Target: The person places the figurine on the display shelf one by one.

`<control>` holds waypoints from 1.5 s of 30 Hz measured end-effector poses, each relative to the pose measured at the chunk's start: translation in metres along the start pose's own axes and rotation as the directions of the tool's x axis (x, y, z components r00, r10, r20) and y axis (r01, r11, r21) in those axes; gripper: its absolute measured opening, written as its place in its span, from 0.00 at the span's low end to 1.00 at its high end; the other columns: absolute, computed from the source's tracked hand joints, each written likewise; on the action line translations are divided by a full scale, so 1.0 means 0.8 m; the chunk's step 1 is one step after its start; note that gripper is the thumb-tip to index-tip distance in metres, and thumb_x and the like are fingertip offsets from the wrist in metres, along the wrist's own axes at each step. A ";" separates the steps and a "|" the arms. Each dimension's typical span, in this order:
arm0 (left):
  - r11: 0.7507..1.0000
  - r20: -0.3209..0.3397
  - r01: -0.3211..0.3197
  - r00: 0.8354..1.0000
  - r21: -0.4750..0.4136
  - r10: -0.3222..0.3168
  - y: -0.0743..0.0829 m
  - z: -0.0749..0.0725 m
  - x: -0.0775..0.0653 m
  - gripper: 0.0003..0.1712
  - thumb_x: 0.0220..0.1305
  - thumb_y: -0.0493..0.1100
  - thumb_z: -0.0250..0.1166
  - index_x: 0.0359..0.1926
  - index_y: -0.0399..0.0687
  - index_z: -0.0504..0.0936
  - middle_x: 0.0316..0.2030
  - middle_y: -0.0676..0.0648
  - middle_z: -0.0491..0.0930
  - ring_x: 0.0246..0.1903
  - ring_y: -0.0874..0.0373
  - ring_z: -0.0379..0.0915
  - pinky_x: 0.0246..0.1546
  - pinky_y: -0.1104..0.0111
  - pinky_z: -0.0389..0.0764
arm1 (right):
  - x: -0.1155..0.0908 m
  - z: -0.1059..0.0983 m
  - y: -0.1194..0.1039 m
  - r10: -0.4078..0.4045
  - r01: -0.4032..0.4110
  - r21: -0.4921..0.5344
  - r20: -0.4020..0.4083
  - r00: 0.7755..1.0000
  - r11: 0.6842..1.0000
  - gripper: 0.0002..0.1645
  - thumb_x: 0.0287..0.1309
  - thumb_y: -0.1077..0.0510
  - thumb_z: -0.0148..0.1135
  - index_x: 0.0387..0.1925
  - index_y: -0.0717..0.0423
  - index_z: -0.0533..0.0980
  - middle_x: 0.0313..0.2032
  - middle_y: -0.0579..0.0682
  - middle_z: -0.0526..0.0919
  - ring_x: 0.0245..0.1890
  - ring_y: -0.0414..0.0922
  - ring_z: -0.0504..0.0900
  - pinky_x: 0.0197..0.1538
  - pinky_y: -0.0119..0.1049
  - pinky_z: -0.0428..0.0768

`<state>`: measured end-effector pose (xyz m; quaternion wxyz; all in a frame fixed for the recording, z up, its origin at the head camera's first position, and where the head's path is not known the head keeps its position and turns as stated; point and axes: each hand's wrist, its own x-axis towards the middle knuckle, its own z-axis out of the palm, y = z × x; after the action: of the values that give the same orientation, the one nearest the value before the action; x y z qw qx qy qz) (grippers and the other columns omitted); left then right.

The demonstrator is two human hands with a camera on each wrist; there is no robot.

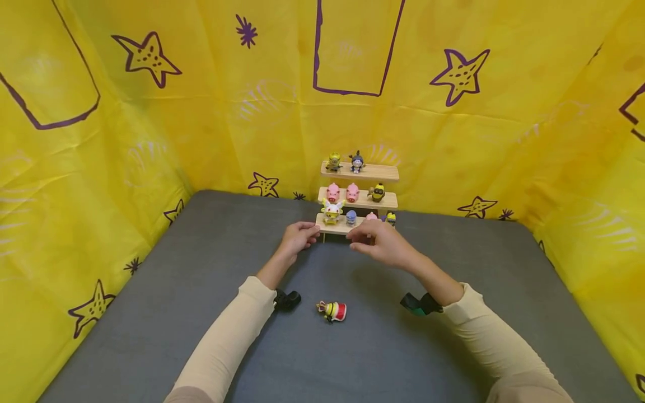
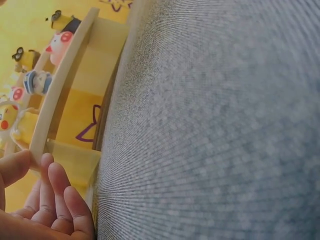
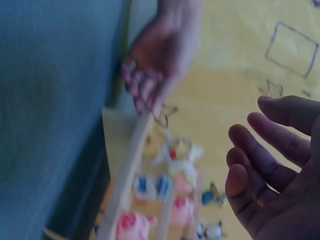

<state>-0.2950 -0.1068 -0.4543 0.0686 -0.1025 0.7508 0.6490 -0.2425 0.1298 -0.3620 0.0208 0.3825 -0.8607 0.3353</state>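
Note:
A three-tier wooden display shelf (image 1: 381,172) stands at the back of the grey surface. My left hand (image 1: 297,237) pinches the left end of its lowest board (image 2: 71,75), thumb above and fingertips at the underside. In front of that board's right part hovers my right hand (image 1: 384,242); its fingers (image 3: 272,160) are loosely bent and hold nothing. On the lowest board stand a white-and-yellow figure (image 1: 332,212), a blue-capped figure (image 1: 351,218), a pink pig figure (image 3: 134,227) and a yellow figure (image 1: 391,218). The right hand partly covers this pig in the head view.
Two pink pigs (image 1: 333,192) and a yellow-and-black figure (image 1: 377,192) occupy the middle tier. Up top are a yellow figure (image 1: 333,162) and a dark-hooded figure (image 1: 357,162). A crowned yellow figure in red (image 1: 334,311) lies on its side between the forearms. Yellow cloth (image 1: 211,129) encloses the back.

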 end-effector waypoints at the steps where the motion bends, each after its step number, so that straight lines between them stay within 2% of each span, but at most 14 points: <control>1: 1.000 0.001 0.001 1.000 0.000 -0.001 0.000 0.000 0.000 0.20 0.67 0.45 0.63 0.55 0.38 0.79 0.37 0.46 0.85 0.27 0.65 0.76 0.31 0.72 0.75 | 0.000 0.006 -0.003 -0.005 0.005 0.000 0.020 1.000 1.000 0.10 0.57 0.62 0.67 0.41 0.60 0.83 0.35 0.51 0.86 0.34 0.42 0.80 0.36 0.35 0.78; 6: 1.000 -0.001 0.011 1.000 -0.004 -0.011 0.000 0.001 -0.003 0.20 0.66 0.45 0.64 0.54 0.39 0.79 0.37 0.46 0.86 0.27 0.64 0.77 0.31 0.72 0.76 | -0.002 0.031 -0.020 -0.029 0.033 -0.034 0.100 0.995 0.999 0.08 0.58 0.60 0.67 0.40 0.57 0.84 0.34 0.49 0.85 0.33 0.41 0.79 0.38 0.37 0.79; 11: 1.000 0.000 0.019 1.000 -0.005 -0.019 -0.001 0.001 -0.003 0.20 0.66 0.46 0.64 0.54 0.39 0.79 0.38 0.45 0.86 0.29 0.63 0.78 0.31 0.72 0.75 | -0.007 0.055 -0.036 -0.038 0.054 -0.087 0.172 0.984 0.995 0.08 0.58 0.58 0.67 0.38 0.56 0.84 0.29 0.46 0.81 0.31 0.42 0.78 0.36 0.29 0.74; 14: 1.000 0.000 0.025 1.000 -0.006 -0.025 -0.001 0.001 -0.003 0.20 0.66 0.46 0.64 0.55 0.40 0.79 0.39 0.45 0.86 0.31 0.61 0.79 0.31 0.72 0.76 | -0.011 0.069 -0.043 -0.034 0.060 -0.116 0.214 0.976 0.991 0.09 0.58 0.57 0.68 0.38 0.57 0.84 0.27 0.45 0.80 0.30 0.41 0.76 0.36 0.27 0.71; 23: 1.000 0.005 0.005 1.000 -0.005 -0.005 -0.002 0.000 -0.004 0.20 0.66 0.45 0.64 0.54 0.38 0.79 0.36 0.46 0.86 0.28 0.63 0.78 0.30 0.72 0.75 | -0.034 0.108 -0.053 0.042 0.021 -0.195 0.310 0.950 0.981 0.11 0.54 0.50 0.70 0.35 0.53 0.84 0.24 0.43 0.78 0.28 0.36 0.71 0.35 0.28 0.70; 30: 1.000 0.007 0.002 1.000 -0.001 -0.002 -0.005 0.000 -0.002 0.20 0.66 0.45 0.64 0.54 0.38 0.79 0.36 0.47 0.85 0.26 0.65 0.76 0.29 0.73 0.75 | -0.044 0.121 -0.061 0.104 -0.016 -0.290 0.288 0.952 0.957 0.15 0.49 0.46 0.73 0.34 0.52 0.84 0.28 0.43 0.78 0.29 0.38 0.72 0.31 0.29 0.70; 35: 1.000 0.005 -0.007 1.000 -0.004 0.007 -0.002 0.000 -0.002 0.19 0.66 0.44 0.64 0.54 0.38 0.79 0.35 0.47 0.85 0.26 0.64 0.76 0.29 0.73 0.74 | -0.047 0.126 -0.066 0.137 -0.025 -0.390 0.262 0.955 0.921 0.20 0.45 0.42 0.75 0.35 0.50 0.83 0.30 0.44 0.78 0.31 0.40 0.74 0.30 0.32 0.73; 41: 1.000 0.006 0.008 1.000 0.006 -0.008 -0.001 -0.001 -0.002 0.19 0.66 0.45 0.64 0.53 0.39 0.80 0.35 0.48 0.85 0.27 0.64 0.76 0.30 0.72 0.75 | -0.051 0.134 -0.067 0.116 0.003 -0.488 0.214 0.970 0.873 0.21 0.41 0.42 0.77 0.33 0.49 0.80 0.30 0.45 0.77 0.31 0.41 0.73 0.28 0.33 0.74; 45: 1.000 0.008 0.009 1.000 0.009 -0.009 -0.001 -0.001 -0.002 0.20 0.66 0.45 0.64 0.54 0.40 0.80 0.37 0.47 0.85 0.27 0.65 0.77 0.30 0.72 0.75 | -0.053 0.137 -0.065 0.088 0.018 -0.531 0.173 0.981 0.847 0.19 0.41 0.45 0.77 0.30 0.50 0.80 0.28 0.45 0.77 0.30 0.42 0.73 0.28 0.34 0.74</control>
<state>-0.2934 -0.1075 -0.4546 0.0750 -0.1027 0.7531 0.6455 -0.1537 0.0670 -0.4302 0.0367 0.3763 -0.9246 0.0466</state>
